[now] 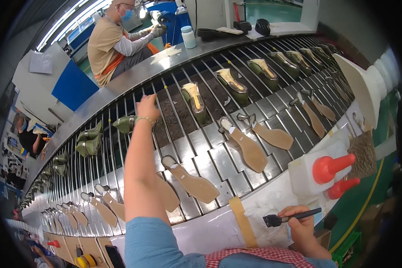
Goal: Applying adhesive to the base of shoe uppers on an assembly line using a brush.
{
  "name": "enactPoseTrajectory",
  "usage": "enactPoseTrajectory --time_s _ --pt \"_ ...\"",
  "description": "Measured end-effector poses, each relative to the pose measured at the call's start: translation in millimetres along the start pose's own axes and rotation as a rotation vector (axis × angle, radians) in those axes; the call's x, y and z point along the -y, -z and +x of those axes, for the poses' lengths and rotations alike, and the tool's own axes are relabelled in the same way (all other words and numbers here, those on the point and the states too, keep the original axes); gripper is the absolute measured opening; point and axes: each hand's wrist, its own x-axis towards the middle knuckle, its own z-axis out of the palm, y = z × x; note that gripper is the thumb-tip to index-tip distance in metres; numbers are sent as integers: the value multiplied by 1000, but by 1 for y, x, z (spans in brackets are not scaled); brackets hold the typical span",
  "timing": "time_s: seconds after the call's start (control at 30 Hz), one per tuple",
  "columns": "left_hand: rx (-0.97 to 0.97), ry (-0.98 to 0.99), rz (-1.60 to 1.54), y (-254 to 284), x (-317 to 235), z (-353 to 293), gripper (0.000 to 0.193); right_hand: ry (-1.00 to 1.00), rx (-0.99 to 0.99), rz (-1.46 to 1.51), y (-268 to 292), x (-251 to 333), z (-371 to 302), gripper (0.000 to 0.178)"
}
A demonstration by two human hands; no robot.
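My left hand (146, 108) reaches far out over the conveyor and closes on an olive-green shoe upper (124, 123) on the belt. A thin bracelet sits on that wrist. My right hand (300, 222) rests near the belt's front edge, holding a small black brush (285, 218) with its bristles pointing left. Tan shoe soles (193, 180) lie on the slatted belt between my hands. More green uppers on lasts (195, 102) stand farther up the belt.
The metal slat conveyor (210, 154) curves across the view, carrying several soles and green shoes. White glue bottles with red nozzles (322, 172) stand at the right. A person in a tan shirt (109, 42) works beyond the belt. A yellow tape roll (85, 261) lies at lower left.
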Motion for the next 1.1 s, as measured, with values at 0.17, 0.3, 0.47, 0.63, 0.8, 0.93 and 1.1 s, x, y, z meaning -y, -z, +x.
enactPoseTrajectory --time_s 0.17,0.3,0.47,0.63,0.8,0.93,1.1 --pt "227 143 569 16 65 -44 60 -57 17 7 -6 0 5 21" --pt "334 192 547 50 44 -66 52 -34 54 2 6 -2 -5 21" --pt "-8 325 57 88 35 -129 65 23 -12 -61 5 28 -26 19" --pt "-362 225 -1144 156 20 -217 55 167 -182 -407 43 63 -41 15" --pt "-181 266 -2084 177 -2 -327 48 211 -290 -957 72 91 -43 18" --pt "-42 255 -2015 178 -60 -394 52 193 -231 -1192 90 70 -38 22" --pt "17 294 -1855 179 -115 -451 61 178 -150 -1197 109 41 -38 20"
